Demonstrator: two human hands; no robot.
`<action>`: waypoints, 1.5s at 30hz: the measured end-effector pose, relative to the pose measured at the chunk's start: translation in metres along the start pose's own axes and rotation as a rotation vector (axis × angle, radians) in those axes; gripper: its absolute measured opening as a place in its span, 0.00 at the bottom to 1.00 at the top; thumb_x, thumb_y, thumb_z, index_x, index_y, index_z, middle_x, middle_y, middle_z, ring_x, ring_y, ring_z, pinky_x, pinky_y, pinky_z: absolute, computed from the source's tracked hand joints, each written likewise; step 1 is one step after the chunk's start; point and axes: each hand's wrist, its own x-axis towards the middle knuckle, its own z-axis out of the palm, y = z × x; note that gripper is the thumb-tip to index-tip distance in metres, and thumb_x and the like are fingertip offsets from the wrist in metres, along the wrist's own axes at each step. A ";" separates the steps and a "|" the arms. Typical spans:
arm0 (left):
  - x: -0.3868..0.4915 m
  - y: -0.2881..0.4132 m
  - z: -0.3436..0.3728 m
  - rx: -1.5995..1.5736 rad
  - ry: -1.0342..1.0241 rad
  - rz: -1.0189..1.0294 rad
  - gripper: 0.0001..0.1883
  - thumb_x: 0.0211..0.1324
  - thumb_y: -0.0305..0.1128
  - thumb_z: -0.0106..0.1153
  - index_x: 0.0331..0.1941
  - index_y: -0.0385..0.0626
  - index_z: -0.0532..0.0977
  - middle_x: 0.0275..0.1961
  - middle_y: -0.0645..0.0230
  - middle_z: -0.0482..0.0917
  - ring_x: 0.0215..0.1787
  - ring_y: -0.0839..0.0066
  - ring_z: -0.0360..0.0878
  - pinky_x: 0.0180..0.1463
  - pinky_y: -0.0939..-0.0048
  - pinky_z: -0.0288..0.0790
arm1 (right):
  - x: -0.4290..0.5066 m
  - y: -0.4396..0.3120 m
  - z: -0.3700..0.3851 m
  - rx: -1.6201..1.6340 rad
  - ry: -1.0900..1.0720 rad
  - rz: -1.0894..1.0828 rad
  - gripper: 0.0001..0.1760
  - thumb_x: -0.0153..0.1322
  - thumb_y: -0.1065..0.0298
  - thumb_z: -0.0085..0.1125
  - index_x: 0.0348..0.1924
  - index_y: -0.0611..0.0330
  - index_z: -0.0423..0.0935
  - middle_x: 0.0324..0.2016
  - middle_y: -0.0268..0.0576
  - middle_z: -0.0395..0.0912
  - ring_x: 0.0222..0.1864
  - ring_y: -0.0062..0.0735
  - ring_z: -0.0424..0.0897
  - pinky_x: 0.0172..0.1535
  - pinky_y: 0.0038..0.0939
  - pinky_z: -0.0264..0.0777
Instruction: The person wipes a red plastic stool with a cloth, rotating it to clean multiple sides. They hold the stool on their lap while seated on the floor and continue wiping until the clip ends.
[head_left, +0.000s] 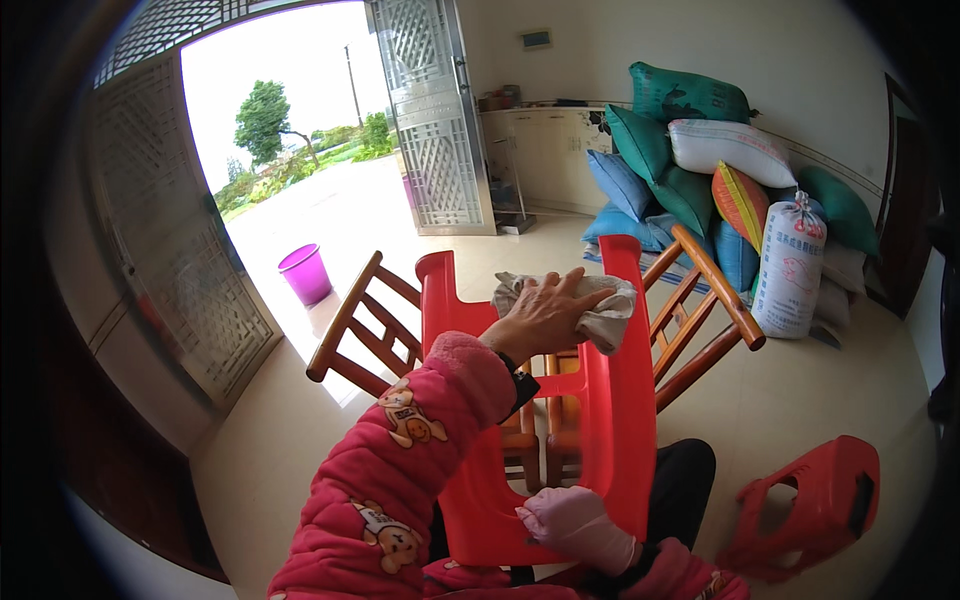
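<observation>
A red plastic stool (626, 420) lies before me above wooden chairs, its legs pointing away. My left hand (544, 307), bare, presses a crumpled pale cloth (611, 319) near the far end of the stool's legs. The cloth bunches beneath the palm and sticks out past the thumb. My right hand (581, 525) wears a pale pink glove and is curled against the stool's near end, beside an opening; its fingertips are mostly hidden. Backrests of a left wooden chair (367, 322) and a right wooden chair (705, 300) flank the stool.
Another red plastic stool (810, 502) is on the floor at right. A purple bucket (305, 275) stands near the open metal door (431, 120). Stuffed sacks, including a white upright sack (791, 270), are piled by a cabinet (544, 157) along the wall.
</observation>
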 end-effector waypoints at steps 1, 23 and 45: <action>-0.001 -0.001 0.001 0.036 0.019 -0.001 0.37 0.57 0.63 0.64 0.71 0.74 0.67 0.71 0.52 0.64 0.67 0.47 0.70 0.60 0.40 0.68 | 0.003 -0.005 0.001 -0.032 -0.004 0.029 0.20 0.74 0.50 0.60 0.24 0.54 0.77 0.20 0.41 0.79 0.24 0.41 0.81 0.25 0.38 0.72; -0.115 -0.076 -0.011 0.027 0.191 0.092 0.36 0.53 0.38 0.72 0.68 0.71 0.71 0.73 0.65 0.64 0.77 0.50 0.57 0.76 0.33 0.52 | 0.003 -0.029 0.008 -0.052 -0.244 0.166 0.28 0.74 0.38 0.56 0.22 0.52 0.75 0.13 0.41 0.73 0.18 0.45 0.79 0.21 0.41 0.69; -0.200 -0.156 -0.016 -1.010 0.348 -0.874 0.15 0.68 0.34 0.56 0.56 0.46 0.77 0.53 0.54 0.82 0.57 0.61 0.81 0.56 0.57 0.77 | 0.018 -0.025 -0.005 -0.031 -0.281 0.177 0.28 0.75 0.37 0.52 0.25 0.52 0.78 0.16 0.42 0.78 0.23 0.48 0.82 0.26 0.44 0.73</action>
